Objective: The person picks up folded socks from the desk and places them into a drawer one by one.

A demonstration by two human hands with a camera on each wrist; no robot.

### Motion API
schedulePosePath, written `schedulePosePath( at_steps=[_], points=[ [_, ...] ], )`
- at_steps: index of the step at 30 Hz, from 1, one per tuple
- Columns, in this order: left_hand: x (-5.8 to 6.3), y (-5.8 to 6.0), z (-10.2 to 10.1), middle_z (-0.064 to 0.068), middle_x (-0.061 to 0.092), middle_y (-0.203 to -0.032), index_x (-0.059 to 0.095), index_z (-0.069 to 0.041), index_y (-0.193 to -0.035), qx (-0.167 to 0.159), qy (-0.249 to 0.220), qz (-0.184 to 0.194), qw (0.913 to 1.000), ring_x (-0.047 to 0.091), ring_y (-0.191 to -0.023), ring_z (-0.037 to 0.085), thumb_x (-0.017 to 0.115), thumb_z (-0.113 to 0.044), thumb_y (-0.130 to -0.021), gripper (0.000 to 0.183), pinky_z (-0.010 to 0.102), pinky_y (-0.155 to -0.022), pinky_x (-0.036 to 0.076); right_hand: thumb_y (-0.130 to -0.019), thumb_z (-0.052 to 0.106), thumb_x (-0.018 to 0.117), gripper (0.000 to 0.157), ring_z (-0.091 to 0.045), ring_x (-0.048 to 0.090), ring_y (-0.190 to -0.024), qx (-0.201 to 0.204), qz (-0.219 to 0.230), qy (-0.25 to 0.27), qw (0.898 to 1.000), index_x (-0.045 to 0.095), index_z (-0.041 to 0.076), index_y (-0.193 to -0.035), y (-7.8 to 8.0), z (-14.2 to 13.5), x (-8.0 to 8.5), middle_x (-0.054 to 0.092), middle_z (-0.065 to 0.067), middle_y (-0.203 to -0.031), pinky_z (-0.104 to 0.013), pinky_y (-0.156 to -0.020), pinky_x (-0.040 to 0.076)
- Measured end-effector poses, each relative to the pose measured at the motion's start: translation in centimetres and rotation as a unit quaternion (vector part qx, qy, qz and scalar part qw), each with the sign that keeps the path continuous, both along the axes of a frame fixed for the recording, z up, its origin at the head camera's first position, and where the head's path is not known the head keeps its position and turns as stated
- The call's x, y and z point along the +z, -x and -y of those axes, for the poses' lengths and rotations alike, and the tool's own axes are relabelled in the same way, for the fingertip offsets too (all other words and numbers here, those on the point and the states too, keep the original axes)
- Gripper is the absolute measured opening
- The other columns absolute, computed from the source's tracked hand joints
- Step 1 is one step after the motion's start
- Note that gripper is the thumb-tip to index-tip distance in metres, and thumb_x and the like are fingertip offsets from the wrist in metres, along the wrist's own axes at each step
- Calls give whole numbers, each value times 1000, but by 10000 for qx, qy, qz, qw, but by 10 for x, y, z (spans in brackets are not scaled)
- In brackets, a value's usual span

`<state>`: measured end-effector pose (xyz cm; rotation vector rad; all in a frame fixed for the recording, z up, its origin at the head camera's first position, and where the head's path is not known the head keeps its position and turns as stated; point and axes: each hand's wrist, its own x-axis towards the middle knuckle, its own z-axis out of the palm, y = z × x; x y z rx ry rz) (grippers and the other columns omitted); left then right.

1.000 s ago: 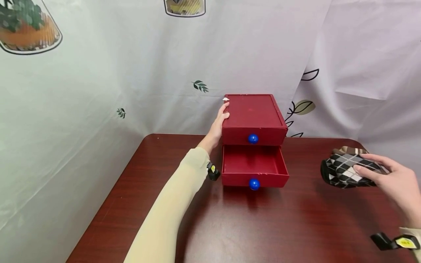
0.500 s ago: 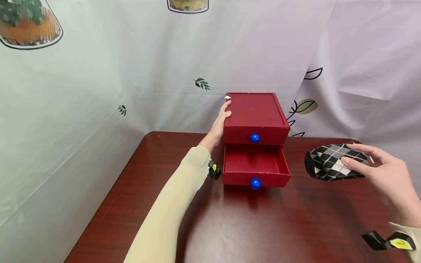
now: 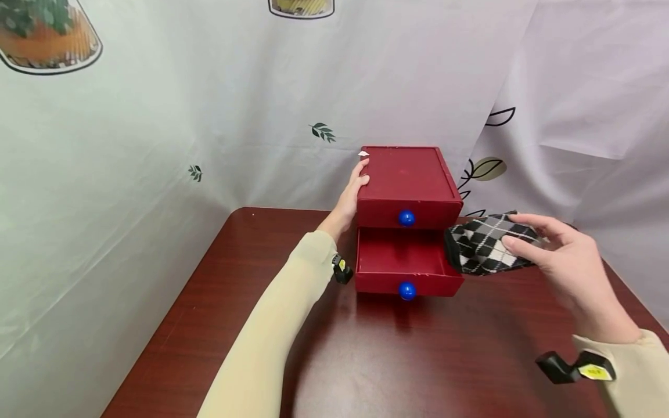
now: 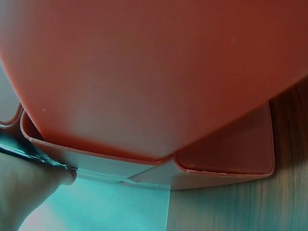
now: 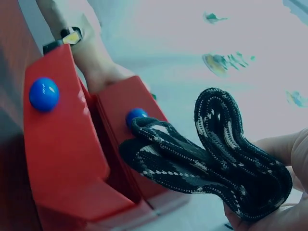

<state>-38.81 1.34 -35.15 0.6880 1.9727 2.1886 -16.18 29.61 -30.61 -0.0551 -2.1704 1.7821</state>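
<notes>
A small red two-drawer cabinet (image 3: pixel 406 174) stands near the back of the table. Its upper drawer (image 3: pixel 378 213) is in, and its lower drawer (image 3: pixel 378 283) is pulled out, with its bare red floor showing. My left hand (image 3: pixel 346 204) rests against the cabinet's left side, fingertips at the top edge. My right hand (image 3: pixel 572 264) pinches folded black, grey and white argyle socks (image 3: pixel 486 245) between thumb and fingers. They hang in the air by the lower drawer's right edge. In the right wrist view, the folds of the socks (image 5: pixel 178 161) show in front of the cabinet.
Blue round knobs (image 3: pixel 407 291) stick out from both drawer fronts. A pale printed curtain (image 3: pixel 251 116) hangs close behind and left of the dark reddish-brown table (image 3: pixel 230 278). A strap-on camera (image 3: pixel 575 368) sits on my right wrist.
My right hand has carried the socks leftward, from the table's right side to the lower drawer's right edge. My left hand stays against the cabinet. The head view has shifted slightly.
</notes>
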Motion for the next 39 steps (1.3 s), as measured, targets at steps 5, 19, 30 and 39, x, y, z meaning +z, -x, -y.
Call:
schedulePosePath(
  at_steps=[5, 19, 30, 39],
  points=[
    [1, 0, 0, -5, 22, -149, 27, -31, -145, -31, 21, -41, 10000, 26, -130, 17, 35, -31, -92, 54, 43, -104, 20, -76, 7, 74, 44, -2, 59, -72, 146, -50, -57, 9999, 63, 9, -118, 11, 18, -6, 63, 8, -99, -14, -61, 46],
    [-1, 1, 0, -7, 25, -147, 29, -32, -144, 56, -13, -74, 10000, 29, -128, 14, 35, -30, -92, 53, 40, -104, 22, -79, 23, 73, 43, -2, 60, -74, 108, 244, -932, 9953, 62, 17, -120, 33, 44, -29, 59, 8, -101, -18, -60, 48],
    [14, -14, 6, 0, 19, -150, 23, -22, -148, -107, 95, -66, 9999, 25, -131, 18, 34, -23, -93, 56, 41, -105, 20, -81, 35, 71, 47, -9, 57, -73, 295, 480, -1557, 9862, 61, 11, -120, 49, 68, -42, 58, -7, -103, -21, -59, 47],
    [22, -24, 7, 2, 20, -150, 23, -20, -148, -76, 153, -2, 9999, 26, -130, 19, 33, -23, -93, 56, 41, -104, 21, -82, 34, 70, 43, -25, 48, -98, 744, 593, -2047, 9742, 63, 10, -117, 63, 79, -46, 58, -12, -120, -31, -76, 43]
  ],
)
